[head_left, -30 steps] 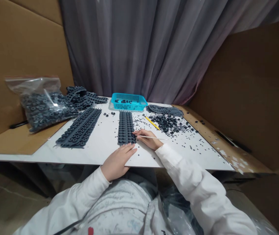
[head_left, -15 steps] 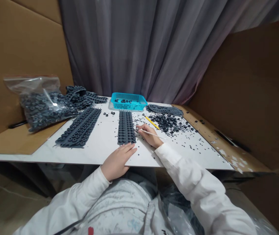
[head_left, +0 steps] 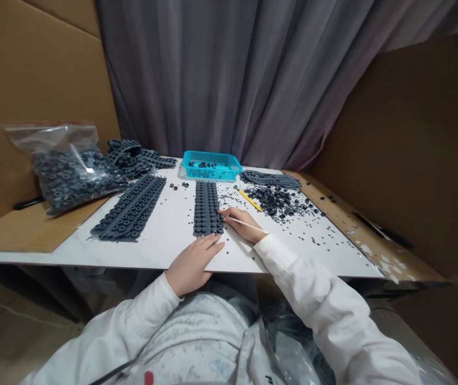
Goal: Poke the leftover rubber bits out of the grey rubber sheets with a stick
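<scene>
A dark grey rubber strip sheet (head_left: 206,208) with rows of round studs lies on the white table in front of me. My left hand (head_left: 197,259) rests flat with its fingers out, the fingertips at the sheet's near edge. My right hand (head_left: 245,223) pinches a thin white stick (head_left: 247,222) at the sheet's right side. The stick's tip is hidden by the fingers, close to the right row of studs. Beyond that hand lies a yellow pen-like tool (head_left: 250,200), beside a pile of small black pieces (head_left: 275,202).
At the back stands a blue basket (head_left: 212,174) with black pieces inside. More studded strips (head_left: 130,208) lie on the left, near a clear zip bag (head_left: 78,174) full of grey parts. Another strip bundle (head_left: 271,179) is at the back right. Cardboard walls (head_left: 413,133) flank the table (head_left: 165,235).
My right hand has shifted slightly left with the white stick, and its fingertips now meet the sheet's right edge. My left hand stays where it was.
</scene>
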A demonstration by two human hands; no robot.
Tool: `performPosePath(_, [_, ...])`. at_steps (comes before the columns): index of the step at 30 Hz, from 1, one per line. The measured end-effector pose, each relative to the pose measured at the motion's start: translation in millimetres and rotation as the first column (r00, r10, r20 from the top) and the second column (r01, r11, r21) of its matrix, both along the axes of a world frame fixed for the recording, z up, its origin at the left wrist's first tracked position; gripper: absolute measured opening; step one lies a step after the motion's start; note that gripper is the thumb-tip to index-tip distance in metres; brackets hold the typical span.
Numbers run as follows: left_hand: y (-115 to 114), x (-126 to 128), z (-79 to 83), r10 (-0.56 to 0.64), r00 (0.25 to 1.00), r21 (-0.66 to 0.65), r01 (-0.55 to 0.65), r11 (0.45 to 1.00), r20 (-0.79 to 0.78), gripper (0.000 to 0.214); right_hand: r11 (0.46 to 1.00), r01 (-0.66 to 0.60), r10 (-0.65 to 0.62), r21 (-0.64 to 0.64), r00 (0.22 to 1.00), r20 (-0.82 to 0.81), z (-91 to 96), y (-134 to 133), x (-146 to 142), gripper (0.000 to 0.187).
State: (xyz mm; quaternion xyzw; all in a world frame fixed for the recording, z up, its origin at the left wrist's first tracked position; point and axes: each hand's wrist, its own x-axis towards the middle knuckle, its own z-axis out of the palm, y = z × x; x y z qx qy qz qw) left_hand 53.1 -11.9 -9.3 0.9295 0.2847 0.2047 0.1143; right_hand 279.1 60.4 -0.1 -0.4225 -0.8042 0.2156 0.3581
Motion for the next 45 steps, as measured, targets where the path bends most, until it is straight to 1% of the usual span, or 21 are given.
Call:
performPosePath(2, [0.3, -0.2, 0.3, -0.002, 1.000, -0.008, 0.002, 1.000, 0.003, 0.070, 0.995, 0.083, -0.087, 0.054, 0.994, 0.070, 1.1, 1.9, 2.2, 0.019])
performPosePath(4, [0.5, -0.4, 0.4, -0.001, 1.000, -0.012, 0.002, 1.000, 0.004, 0.070, 0.982, 0.169, -0.176, 0.090, 0.982, 0.075, 0.1, 4.3, 5.1, 0.018])
performPosePath(6, [0.4, -0.3, 0.6, 0.001, 1.000, -0.010, -0.001, 1.000, 0.002, 0.069, 0.968, 0.234, -0.238, 0.094, 0.971, 0.034, -2.8, 6.6, 8.1, 0.019])
performPosePath(10, [-1.6, -0.1, 1.5, 0.001, 1.000, -0.006, -0.002, 1.000, -0.015, 0.065, 0.936, 0.347, -0.338, 0.057, 0.933, -0.128, -7.3, 8.8, 11.4, 0.024])
performPosePath(13, [-3.6, -2.9, 7.5, -0.024, 1.000, -0.033, 0.025, 0.999, 0.015, 0.063, 0.914, 0.403, -0.389, 0.049, 0.904, -0.175, -5.8, 7.9, 11.9, 0.026])
performPosePath(16, [-1.2, -8.3, 25.5, -0.035, 0.995, -0.084, 0.043, 0.996, 0.091, 0.053, 0.909, 0.413, -0.399, 0.049, 0.899, -0.182, -4.0, 6.3, 12.1, 0.027])
performPosePath(18, [6.8, -10.1, 43.8, 0.008, 0.994, -0.083, 0.001, 0.997, 0.108, 0.039, 0.914, 0.406, -0.394, 0.005, 0.891, -0.226, -4.5, 5.7, 12.1, 0.027])
performPosePath(21, [32.6, -4.0, 68.8, 0.097, 0.995, -0.012, -0.097, 0.995, 0.031, 0.024, 0.910, 0.409, -0.414, -0.073, 0.877, -0.245, -6.6, 5.7, 11.7, 0.032])
performPosePath(23, [56.9, 5.6, 75.7, 0.144, 0.989, 0.019, -0.144, 0.989, -0.016, 0.018, 0.894, 0.443, -0.446, -0.065, 0.869, -0.214, -7.1, 6.1, 11.2, 0.035])
performPosePath(25, [81.9, 16.1, 72.2, 0.181, 0.983, -0.001, -0.181, 0.984, -0.034, 0.014, 0.878, 0.477, -0.474, -0.040, 0.855, -0.211, -6.2, 6.4, 11.1, 0.036])
performPosePath(27, [102.5, 23.9, 61.6, 0.180, 0.983, -0.034, -0.182, 0.983, -0.046, 0.009, 0.862, 0.506, -0.497, -0.026, 0.836, -0.232, -3.9, 6.5, 11.3, 0.032])
performPosePath(29, [115.7, 27.3, 49.2, 0.169, 0.985, -0.076, -0.171, 0.982, -0.041, 0.010, 0.842, 0.539, -0.517, 0.033, 0.822, -0.239, -0.9, 6.1, 11.8, 0.028])
performPosePath(31, [121.7, 27.0, 39.3, 0.150, 0.989, -0.111, -0.151, 0.982, -0.015, 0.012, 0.822, 0.558, -0.521, 0.115, 0.818, -0.244, 1.4, 5.2, 11.7, 0.026])
performPosePath(32, [122.7, 26.1, 35.8, 0.137, 0.991, -0.123, -0.136, 0.983, 0.002, 0.013, 0.826, 0.548, -0.507, 0.128, 0.824, -0.253, 2.0, 4.4, 11.0, 0.025])
performPosePath(33, [122.9, 25.1, 33.4, 0.123, 0.992, -0.131, -0.120, 0.984, 0.020, 0.012, 0.845, 0.524, -0.482, 0.106, 0.834, -0.269, 2.0, 3.5, 9.9, 0.024])
performPosePath(35, [122.6, 23.5, 30.7, 0.099, 0.994, -0.138, -0.091, 0.986, 0.049, 0.011, 0.905, 0.425, -0.409, -0.020, 0.856, -0.315, 0.3, 1.2, 6.4, 0.022])
performPosePath(37, [122.5, 22.8, 29.2, 0.087, 0.994, -0.137, -0.077, 0.988, 0.070, 0.010, 0.944, 0.292, -0.328, -0.151, 0.874, -0.359, -2.9, -1.4, 1.9, 0.022])
performPosePath(38, [122.7, 22.8, 28.6, 0.083, 0.994, -0.134, -0.072, 0.988, 0.076, 0.011, 0.954, 0.231, -0.288, -0.190, 0.881, -0.376, -4.7, -2.6, -0.2, 0.022])
performPosePath(41, [123.2, 22.8, 26.8, 0.063, 0.994, -0.115, -0.053, 0.992, 0.084, 0.012, 0.968, 0.092, -0.181, -0.233, 0.900, -0.398, -7.9, -5.9, -4.6, 0.022])
performPosePath(43, [123.0, 22.7, 26.1, 0.042, 0.996, -0.100, -0.034, 0.994, 0.083, 0.011, 0.966, 0.050, -0.149, -0.252, 0.909, -0.389, -8.0, -7.6, -5.6, 0.021])
performPosePath(45, [122.3, 22.6, 25.6, 0.028, 0.996, -0.087, -0.020, 0.996, 0.083, 0.009, 0.964, 0.041, -0.139, -0.262, 0.918, -0.371, -7.3, -9.0, -5.8, 0.021])
